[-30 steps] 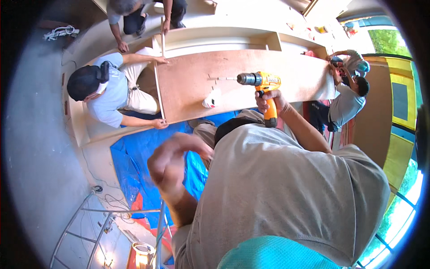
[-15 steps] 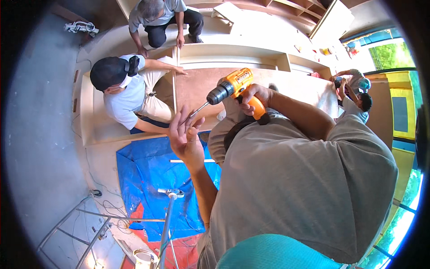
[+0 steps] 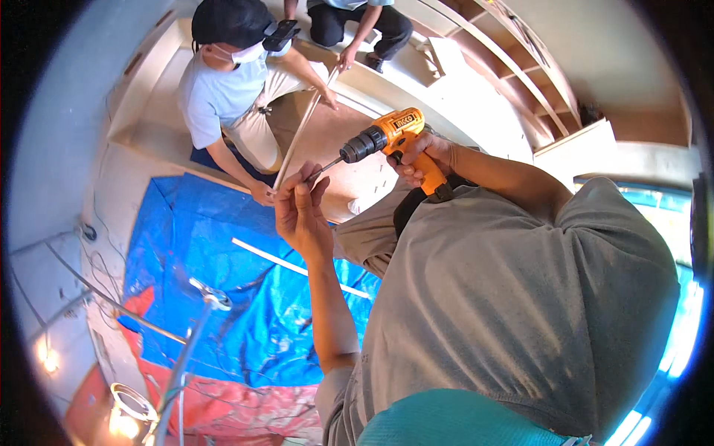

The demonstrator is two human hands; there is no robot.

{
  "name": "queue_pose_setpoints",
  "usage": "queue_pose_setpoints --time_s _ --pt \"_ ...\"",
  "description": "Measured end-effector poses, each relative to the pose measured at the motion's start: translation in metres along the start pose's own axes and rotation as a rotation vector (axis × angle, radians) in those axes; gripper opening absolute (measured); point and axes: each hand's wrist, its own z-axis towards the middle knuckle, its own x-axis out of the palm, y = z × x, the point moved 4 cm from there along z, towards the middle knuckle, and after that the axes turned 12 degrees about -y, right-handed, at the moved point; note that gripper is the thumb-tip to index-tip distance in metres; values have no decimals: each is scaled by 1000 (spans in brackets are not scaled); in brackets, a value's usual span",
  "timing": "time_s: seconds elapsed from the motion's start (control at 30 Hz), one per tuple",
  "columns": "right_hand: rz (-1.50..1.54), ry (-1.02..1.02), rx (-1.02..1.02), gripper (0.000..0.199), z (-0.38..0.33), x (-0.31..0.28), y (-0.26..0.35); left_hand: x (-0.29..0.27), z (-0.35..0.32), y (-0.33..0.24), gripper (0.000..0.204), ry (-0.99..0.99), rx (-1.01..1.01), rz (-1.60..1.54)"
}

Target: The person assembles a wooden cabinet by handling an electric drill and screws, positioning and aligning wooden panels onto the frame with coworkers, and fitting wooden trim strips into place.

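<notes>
An orange and black cordless drill (image 3: 405,128) is gripped by my right hand (image 3: 422,158), which is closed around its handle. The drill lies across in front of my chest, and its long thin bit (image 3: 332,165) points left and slightly down. My left hand (image 3: 305,215) is raised at the end of the bit, its thumb and fingers drawn together around the tip. Whatever small thing may be pinched there is hidden by the fingers.
A co-worker in a cap and mask (image 3: 230,89) kneels at a wooden cabinet frame (image 3: 149,123), both hands on a panel edge. Another person (image 3: 361,26) crouches behind. Blue tarp (image 3: 193,245), red sheeting (image 3: 245,405), a metal pole (image 3: 182,357) and a white strip (image 3: 275,258) lie left.
My left fingers have closed in around the bit's tip, where they were spread before. My view has turned, so the co-workers and cabinet sit higher and the tarp shows more.
</notes>
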Motion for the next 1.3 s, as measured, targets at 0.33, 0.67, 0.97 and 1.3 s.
queue_pose_setpoints --time_s 0.33,0.67,0.97,1.3 --pt "264 139 179 34 107 -214 68 81 78 209 16 -327 2 75" --pt "544 -57 30 36 214 -468 104 130 233 488 28 -330 -416 430" --pt "579 -492 -45 38 281 -591 80 92 313 715 33 -197 -711 410" --pt "531 -547 -3 35 293 -611 61 64 296 752 34 -361 -789 355"
